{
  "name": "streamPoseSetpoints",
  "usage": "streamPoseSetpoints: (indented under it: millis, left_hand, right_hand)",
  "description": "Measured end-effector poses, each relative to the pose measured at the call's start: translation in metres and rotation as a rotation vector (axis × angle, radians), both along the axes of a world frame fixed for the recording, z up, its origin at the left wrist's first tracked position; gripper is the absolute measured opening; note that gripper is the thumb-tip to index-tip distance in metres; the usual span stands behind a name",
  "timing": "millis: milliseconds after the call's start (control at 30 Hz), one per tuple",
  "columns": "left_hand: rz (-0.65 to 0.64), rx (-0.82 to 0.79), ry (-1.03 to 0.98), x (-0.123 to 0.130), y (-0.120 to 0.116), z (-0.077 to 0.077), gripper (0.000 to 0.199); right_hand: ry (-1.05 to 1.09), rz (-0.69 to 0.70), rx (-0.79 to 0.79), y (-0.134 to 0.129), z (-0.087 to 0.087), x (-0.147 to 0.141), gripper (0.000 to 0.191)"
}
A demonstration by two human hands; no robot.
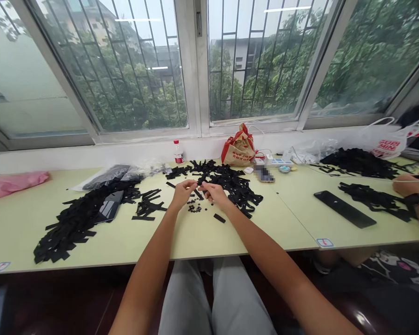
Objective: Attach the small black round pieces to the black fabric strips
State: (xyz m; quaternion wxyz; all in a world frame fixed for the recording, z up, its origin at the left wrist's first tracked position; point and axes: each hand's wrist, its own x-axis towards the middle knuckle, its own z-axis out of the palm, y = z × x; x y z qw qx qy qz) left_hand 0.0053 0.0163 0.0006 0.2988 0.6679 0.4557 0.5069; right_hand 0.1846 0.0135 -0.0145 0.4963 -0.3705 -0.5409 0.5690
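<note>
My left hand (184, 192) and my right hand (212, 191) meet over the middle of the pale yellow table (265, 232), fingers pinched close together. What they hold is too small to name; a black strip (198, 194) shows between them. Below lie several small black rings (194, 209) and a short black strip (219, 218). Behind and right of my hands spreads a pile of black strips (239, 188). To the left is a small group of strips (148, 204) and a long heap of black strips (69, 225).
A bottle with a red cap (178, 153), a paper bag (240, 148) and a phone (264, 174) stand or lie at the back. On the right are a long black object (344, 209), more strips (366, 197) and another person's hand (409, 184).
</note>
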Motion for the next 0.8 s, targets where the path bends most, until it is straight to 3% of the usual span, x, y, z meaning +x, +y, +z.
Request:
streamPoseSetpoints:
  millis: [100, 167, 433, 567, 800]
  left_hand:
    - [-0.141, 0.009, 0.123, 0.002, -0.003, -0.002, 0.036]
    - [-0.168, 0.01, 0.198, 0.002, -0.005, -0.003, 0.033]
    - [-0.048, 0.036, 0.61, -0.009, -0.006, -0.008, 0.024]
    - [0.031, 0.019, 0.685, -0.015, -0.005, -0.008, 0.03]
    - [-0.028, 0.086, 0.746, -0.01, -0.003, -0.014, 0.027]
  right_hand:
    - [0.039, -0.079, 0.007, 0.005, -0.001, 0.006, 0.039]
    - [0.05, -0.134, -0.002, 0.009, -0.003, 0.009, 0.035]
    - [0.021, -0.194, 0.043, 0.017, -0.012, 0.004, 0.03]
    - [-0.026, -0.251, 0.066, 0.02, -0.015, 0.004, 0.028]
    - [-0.09, -0.212, 0.104, 0.011, -0.008, 0.004, 0.032]
